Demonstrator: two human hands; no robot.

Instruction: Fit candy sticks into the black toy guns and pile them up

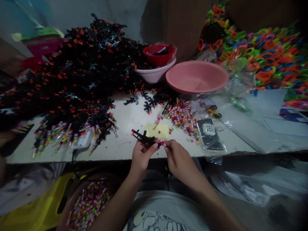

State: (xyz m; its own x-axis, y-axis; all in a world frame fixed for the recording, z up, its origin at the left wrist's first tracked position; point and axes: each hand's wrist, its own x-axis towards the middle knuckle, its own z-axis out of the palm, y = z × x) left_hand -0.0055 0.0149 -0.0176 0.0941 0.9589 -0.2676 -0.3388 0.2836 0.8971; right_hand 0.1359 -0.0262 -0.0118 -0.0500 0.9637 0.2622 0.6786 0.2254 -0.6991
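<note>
My left hand (141, 158) is closed around a black toy gun (145, 138) with orange-red tips, held above the table's front edge. At the gun's near end, my right hand (178, 158) pinches a small red-and-white piece (163, 144); whether it is joined to the gun is hard to see. Just beyond the hands lies a yellow paper (162, 131), with a small candy tube (157, 122) resting at its edge. A heap of little colourful candy tubes (180, 111) spreads to the right of the paper.
Black toy guns (79, 64) form a large pile at left. A pink basin (197, 77) and a red bowl (158, 54) stand at the back. A bagged phone-like black item (209, 134) lies right. A tub of candy tubes (89, 202) sits below the table.
</note>
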